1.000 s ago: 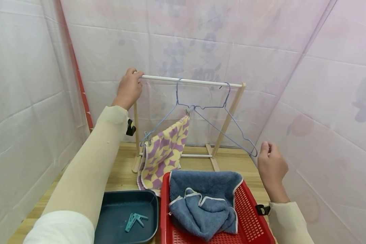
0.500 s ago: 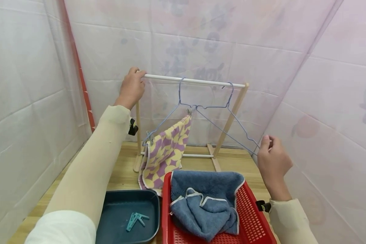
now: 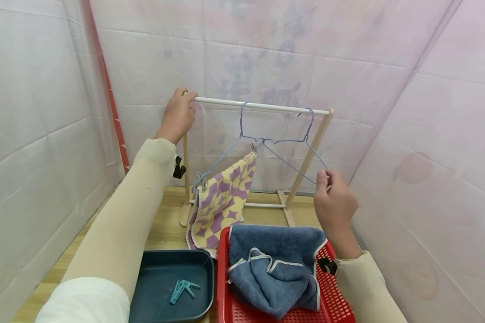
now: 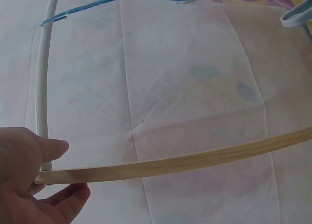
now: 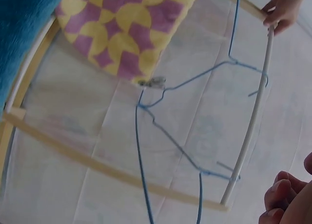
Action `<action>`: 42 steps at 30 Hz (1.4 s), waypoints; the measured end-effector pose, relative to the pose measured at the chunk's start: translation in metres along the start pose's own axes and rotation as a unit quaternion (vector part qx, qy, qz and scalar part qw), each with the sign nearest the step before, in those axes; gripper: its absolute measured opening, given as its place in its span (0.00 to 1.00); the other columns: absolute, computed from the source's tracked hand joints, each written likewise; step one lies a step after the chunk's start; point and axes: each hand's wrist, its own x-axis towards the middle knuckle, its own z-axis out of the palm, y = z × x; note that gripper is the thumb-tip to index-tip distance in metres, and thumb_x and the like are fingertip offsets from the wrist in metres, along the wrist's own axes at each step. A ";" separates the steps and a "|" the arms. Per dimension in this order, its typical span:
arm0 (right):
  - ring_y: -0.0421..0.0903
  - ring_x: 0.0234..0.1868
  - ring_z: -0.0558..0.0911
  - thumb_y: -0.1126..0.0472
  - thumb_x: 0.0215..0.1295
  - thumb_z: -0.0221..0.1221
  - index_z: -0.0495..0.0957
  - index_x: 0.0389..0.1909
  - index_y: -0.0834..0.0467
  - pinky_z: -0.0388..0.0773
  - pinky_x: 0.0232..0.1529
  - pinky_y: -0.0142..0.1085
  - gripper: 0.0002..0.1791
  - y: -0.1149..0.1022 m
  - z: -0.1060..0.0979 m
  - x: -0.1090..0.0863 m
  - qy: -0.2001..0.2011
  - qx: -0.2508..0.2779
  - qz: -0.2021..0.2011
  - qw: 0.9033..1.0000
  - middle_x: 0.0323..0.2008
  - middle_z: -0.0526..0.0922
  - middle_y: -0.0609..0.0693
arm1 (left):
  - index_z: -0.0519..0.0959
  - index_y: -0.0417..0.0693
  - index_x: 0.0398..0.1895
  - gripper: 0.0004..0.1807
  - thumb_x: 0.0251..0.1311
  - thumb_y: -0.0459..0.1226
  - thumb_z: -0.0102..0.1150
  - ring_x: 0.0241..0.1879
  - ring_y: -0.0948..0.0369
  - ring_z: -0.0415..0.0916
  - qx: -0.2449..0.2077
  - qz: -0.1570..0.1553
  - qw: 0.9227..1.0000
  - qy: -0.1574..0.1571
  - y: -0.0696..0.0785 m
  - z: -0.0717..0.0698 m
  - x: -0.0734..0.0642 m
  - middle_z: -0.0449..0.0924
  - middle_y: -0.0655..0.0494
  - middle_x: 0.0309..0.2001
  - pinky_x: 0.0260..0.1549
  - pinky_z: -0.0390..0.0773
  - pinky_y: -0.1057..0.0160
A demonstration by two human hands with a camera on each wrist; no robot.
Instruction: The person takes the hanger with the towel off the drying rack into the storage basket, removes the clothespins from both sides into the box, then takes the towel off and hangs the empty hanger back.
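Observation:
My left hand [image 3: 178, 115] grips the upper left corner of a small drying rack, fingers around the end of its white rod [image 3: 262, 106]. Two blue wire hangers hang from this rod. The left hanger [image 3: 220, 158] bears a purple and yellow towel [image 3: 226, 193], fastened with metal clips [image 3: 253, 147]. In front of the lower end of the right hanger [image 3: 284, 160] is my right hand [image 3: 336, 202], covering that end. The right wrist view shows its fingers [image 5: 282, 197] loosely curled, apart from the wires, with a gap to the thumb and nothing visibly held.
A red basket [image 3: 223, 287] with a blue towel [image 3: 276, 278] stands in front of the rack. To its left is a dark blue tray [image 3: 145, 291] with teal clothespins [image 3: 182, 290]. Pale sheets [image 3: 428, 188] enclose the table.
My right hand has moved left, from beside the right hanger's end to in front of it. My left hand keeps its grip on the rack corner. The hangers stay on the rod.

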 end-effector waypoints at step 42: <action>0.37 0.15 0.65 0.49 0.75 0.56 0.81 0.38 0.55 0.57 0.15 0.29 0.14 -0.156 0.109 -0.065 -0.199 0.071 -0.152 0.966 0.19 0.73 0.43 | 0.65 0.53 0.76 0.26 0.76 0.37 0.50 0.74 0.51 0.60 -0.026 -0.016 0.999 -0.010 0.013 0.005 -0.004 0.55 0.50 0.77 0.71 0.65 0.55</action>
